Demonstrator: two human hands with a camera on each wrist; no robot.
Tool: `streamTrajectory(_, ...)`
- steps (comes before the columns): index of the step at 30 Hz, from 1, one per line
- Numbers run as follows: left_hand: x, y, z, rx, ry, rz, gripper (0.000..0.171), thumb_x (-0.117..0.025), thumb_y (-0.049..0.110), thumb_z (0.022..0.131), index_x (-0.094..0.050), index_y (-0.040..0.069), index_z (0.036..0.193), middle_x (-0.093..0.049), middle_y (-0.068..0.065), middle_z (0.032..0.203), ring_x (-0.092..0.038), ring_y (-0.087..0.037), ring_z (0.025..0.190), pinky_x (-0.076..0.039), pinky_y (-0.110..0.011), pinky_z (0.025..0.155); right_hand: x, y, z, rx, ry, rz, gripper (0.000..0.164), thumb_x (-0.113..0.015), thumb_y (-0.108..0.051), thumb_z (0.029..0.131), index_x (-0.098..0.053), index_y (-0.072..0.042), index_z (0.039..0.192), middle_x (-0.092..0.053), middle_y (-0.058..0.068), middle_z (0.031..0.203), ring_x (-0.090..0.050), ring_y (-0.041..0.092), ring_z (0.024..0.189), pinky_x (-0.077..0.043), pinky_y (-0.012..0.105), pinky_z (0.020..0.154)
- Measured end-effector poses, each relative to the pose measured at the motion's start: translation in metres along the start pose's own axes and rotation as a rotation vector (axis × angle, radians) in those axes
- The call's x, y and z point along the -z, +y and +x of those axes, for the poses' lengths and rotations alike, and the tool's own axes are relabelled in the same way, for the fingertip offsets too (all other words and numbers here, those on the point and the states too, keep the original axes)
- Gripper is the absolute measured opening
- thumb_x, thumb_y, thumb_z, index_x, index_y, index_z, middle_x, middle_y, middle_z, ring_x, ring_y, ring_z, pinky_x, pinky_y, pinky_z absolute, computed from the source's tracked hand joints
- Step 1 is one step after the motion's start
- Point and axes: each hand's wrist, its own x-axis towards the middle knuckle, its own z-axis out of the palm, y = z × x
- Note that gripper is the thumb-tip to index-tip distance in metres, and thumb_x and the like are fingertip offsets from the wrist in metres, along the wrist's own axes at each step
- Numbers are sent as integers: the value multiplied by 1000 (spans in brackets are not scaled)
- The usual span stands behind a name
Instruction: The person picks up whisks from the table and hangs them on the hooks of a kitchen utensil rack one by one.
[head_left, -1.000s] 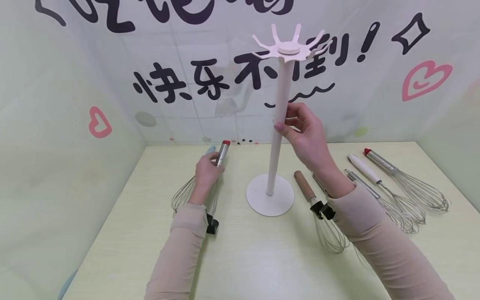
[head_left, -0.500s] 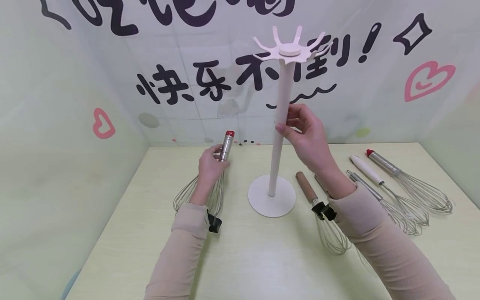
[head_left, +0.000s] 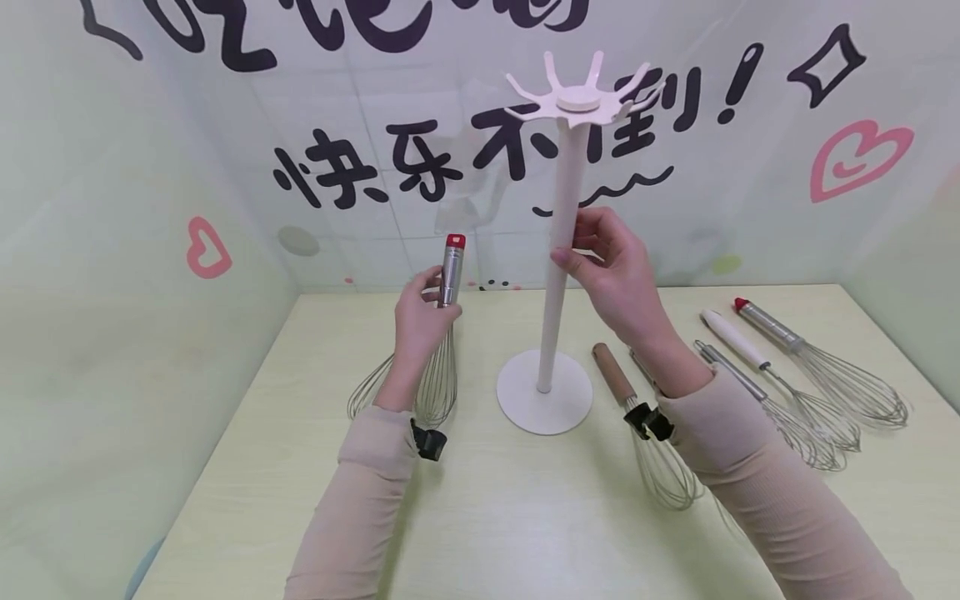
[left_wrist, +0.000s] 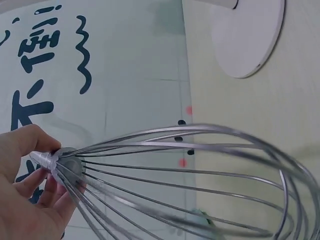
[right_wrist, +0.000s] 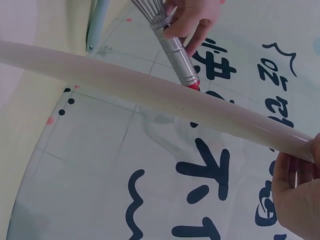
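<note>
In the head view, my left hand [head_left: 420,323] grips a balloon whisk [head_left: 452,273] by its metal handle. Its red end cap points up and its wire loops hang low over the table. The left wrist view shows the whisk's collar [left_wrist: 70,165] at my fingertips. My right hand [head_left: 619,283] holds the white pole [head_left: 557,304] of a stand between thumb and fingers. A ring of upturned hooks [head_left: 577,100], all bare, tops this stand; its round base [head_left: 544,412] is on the table. Behind my left forearm lies another whisk, whose light blue handle [right_wrist: 97,25] appears in the right wrist view.
Several whisks lie on the right of the table [head_left: 510,517]: one brown-handled [head_left: 613,373], one white-handled [head_left: 731,337], one with a red-tipped metal handle [head_left: 768,323] and thinner metal ones. My right forearm covers part of them. A printed wall sheet [head_left: 337,250] stands behind.
My left hand has raised the red-capped whisk from the table, bringing its handle up and more upright. The right hand stays on the pole, and the stand has not moved.
</note>
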Motion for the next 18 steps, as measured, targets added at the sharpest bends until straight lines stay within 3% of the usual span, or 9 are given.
streamTrajectory(10,-1,37,-11,-80,101,-144,63,-66,-1,77,-49,9,136,-55,-13,127,-58,-25,109,-55,-35,88,2,0,2,-12,-12,-16,30,-62,4,87,-53,6,116,-59,-12,91,-61,8,88,-55,17,82)
streamTrajectory(18,0,61,-21,-157,120,-247,62,-63,-1,77,-50,11,135,-56,-11,124,-56,-20,103,-56,-34,90,2,-1,1,-8,-8,-21,29,-62,4,87,-53,5,115,-59,-12,92,-61,8,88,-54,16,82)
